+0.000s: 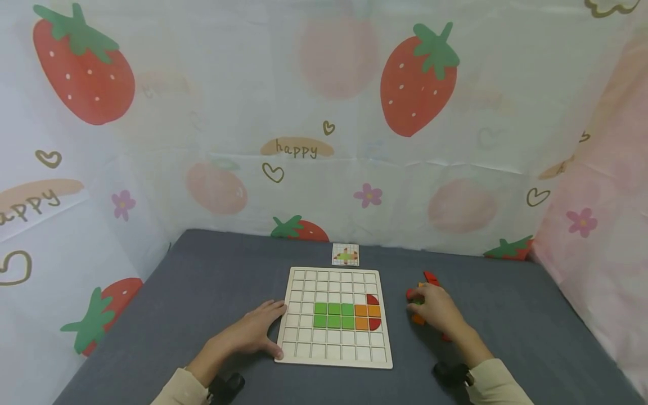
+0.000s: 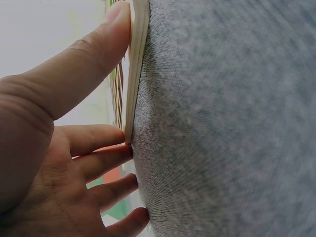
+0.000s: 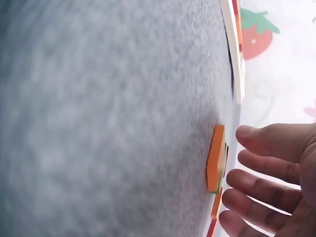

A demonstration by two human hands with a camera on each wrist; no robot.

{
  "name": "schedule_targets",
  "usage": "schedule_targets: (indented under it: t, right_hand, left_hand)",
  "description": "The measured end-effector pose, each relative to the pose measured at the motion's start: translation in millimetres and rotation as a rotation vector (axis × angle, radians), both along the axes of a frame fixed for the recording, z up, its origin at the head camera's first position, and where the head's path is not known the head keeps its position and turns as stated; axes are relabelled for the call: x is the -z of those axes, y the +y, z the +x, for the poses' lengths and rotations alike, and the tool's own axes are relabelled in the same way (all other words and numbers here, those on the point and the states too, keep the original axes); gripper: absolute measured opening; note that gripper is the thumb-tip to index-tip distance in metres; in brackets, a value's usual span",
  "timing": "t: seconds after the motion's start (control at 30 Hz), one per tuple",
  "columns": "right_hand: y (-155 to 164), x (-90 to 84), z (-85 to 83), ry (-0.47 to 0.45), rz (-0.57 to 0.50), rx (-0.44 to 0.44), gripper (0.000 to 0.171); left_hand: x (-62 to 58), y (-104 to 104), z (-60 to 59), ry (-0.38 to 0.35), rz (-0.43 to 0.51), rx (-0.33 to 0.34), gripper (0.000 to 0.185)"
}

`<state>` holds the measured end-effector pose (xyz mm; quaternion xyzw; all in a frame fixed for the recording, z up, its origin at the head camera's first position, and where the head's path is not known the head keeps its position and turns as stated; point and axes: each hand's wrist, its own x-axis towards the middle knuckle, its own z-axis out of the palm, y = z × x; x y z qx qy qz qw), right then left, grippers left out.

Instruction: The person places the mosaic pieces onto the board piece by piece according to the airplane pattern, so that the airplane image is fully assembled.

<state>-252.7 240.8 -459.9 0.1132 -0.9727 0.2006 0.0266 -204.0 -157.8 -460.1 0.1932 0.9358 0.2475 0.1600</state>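
A square wooden grid board (image 1: pixel 332 353) lies on the table. On it are two rows of green squares (image 1: pixel 334 315), several orange squares (image 1: pixel 361 323) to their right, and two red rounded pieces (image 1: pixel 374 324). My left hand (image 1: pixel 255 331) rests at the board's left side, thumb on its near corner and fingertips along its edge (image 2: pixel 134 94). To the right of the board, my right hand (image 1: pixel 436 306) hovers over a loose cluster of pieces, fingers slightly bent and apart. Close by its fingertips lies an orange piece (image 3: pixel 216 158); nothing shows between thumb and fingers.
A small pattern card (image 1: pixel 346 255) lies behind the board, showing a coloured figure on a grid. Red pieces (image 1: pixel 431 277) lie beyond the right hand, and another red piece (image 1: pixel 446 337) is near its wrist. A printed cloth (image 1: pixel 304 191) hangs along the dark table's back edge.
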Motion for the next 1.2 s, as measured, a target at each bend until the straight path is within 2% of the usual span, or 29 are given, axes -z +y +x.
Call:
schedule_targets:
  t: [0.3,0.5,0.9,1.2]
  right_hand:
    - [3.5,-3.6,-0.2,-0.072,0.009,0.039,0.021]
    - [-0.8,-3.3,-1.9,-0.070,0.030,0.048,0.014]
    - [-0.5,-2.2,-3.4,-0.083,0.043,0.052,0.015]
    - [-0.4,0.0,-4.8,-0.072,0.040,0.045,0.016]
  left_hand:
    - [0.4,-0.7,-0.9,-0.002,-0.005,-0.010,0.098]
    - [0.7,0.1,-0.3,0.009,-0.006,-0.007,0.098]
    - [0.4,0.8,1.5,0.025,-0.008,-0.002,0.097]
    - [1.9,-0.4,-1.6,0.015,-0.034,-0.001,0.098]
